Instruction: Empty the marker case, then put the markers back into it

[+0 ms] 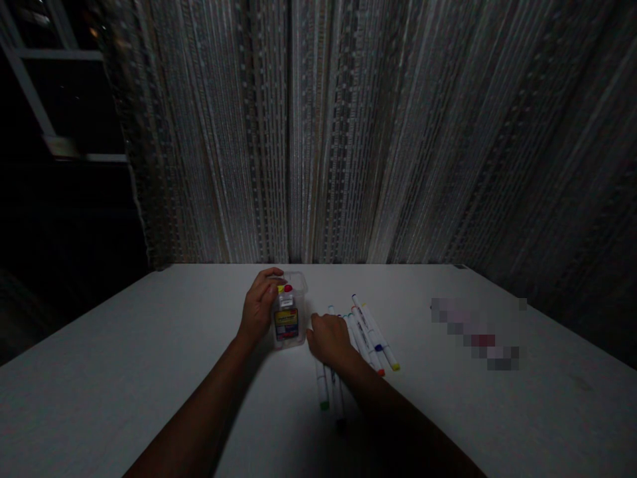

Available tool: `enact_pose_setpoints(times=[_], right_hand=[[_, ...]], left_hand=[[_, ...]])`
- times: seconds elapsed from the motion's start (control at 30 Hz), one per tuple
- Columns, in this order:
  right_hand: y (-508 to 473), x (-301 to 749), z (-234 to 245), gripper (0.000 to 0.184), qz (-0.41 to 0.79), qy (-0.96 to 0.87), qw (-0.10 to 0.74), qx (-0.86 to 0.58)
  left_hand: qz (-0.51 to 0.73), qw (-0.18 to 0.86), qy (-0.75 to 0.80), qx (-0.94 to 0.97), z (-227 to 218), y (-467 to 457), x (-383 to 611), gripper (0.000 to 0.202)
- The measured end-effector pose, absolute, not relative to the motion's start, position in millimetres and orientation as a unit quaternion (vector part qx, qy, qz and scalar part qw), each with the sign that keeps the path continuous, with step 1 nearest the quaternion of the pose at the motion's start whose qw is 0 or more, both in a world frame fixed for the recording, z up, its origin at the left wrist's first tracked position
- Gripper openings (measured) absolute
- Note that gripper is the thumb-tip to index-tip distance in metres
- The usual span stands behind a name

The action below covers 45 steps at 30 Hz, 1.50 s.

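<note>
A clear plastic marker box (pixel 291 312) with a coloured label stands upright on the white table (pixel 124 372); one or two markers with red and yellow caps stick up inside it. My left hand (pixel 259 307) is wrapped round the box's left side. My right hand (pixel 328 337) lies palm down over a row of white markers (pixel 371 335) spread on the table just right of the box. Its fingers curl over the near markers, but whether they grip one is hidden. Two more markers (pixel 323 388) lie under my right wrist.
A pale curtain (pixel 348 133) hangs along the table's far edge. A dark window frame (pixel 50 133) is at the left. A blurred patch (pixel 478 335) lies on the table's right part. The room is dim.
</note>
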State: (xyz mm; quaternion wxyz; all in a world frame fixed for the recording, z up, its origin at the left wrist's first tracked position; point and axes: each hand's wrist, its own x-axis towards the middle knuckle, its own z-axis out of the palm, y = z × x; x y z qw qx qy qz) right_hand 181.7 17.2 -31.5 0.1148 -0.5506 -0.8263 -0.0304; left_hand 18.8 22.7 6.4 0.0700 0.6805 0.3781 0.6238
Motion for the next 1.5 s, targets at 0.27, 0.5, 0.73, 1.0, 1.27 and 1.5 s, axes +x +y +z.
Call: enact_pose_setpoints(times=[0.27,0.5,0.73,1.0,1.27,1.5], right_hand=[[17.4,181.2,-32.7,0.024,-0.031,-0.823,0.122,-0.554],[0.9,188.2,0.6,0.030,-0.005,-0.834,0.152,-0.531],[-64.8,197.2,-13.8,0.029,0.045,-0.858,0.240,-0.453],[-76.5,207.3,-28.8,0.023,0.023,-0.860,0.235,-0.451],[-1.7,196.2,25.3,0.025,-0.033,-0.835,0.115,-0.538],[17.4,183.0,-16.5,0.026,-0.042,-0.818,0.120,-0.560]], left_hand=[[0.622,0.075,0.378,0.682,6.6,22.1,18.7,0.040],[0.623,0.091,0.371,0.683,5.7,22.0,19.0,0.038],[0.619,0.094,0.377,0.682,5.4,23.2,18.0,0.037],[0.616,0.100,0.387,0.678,3.8,24.0,16.6,0.038],[0.622,0.095,0.373,0.682,6.2,22.6,19.1,0.037],[0.619,0.090,0.361,0.691,4.4,23.6,18.4,0.037]])
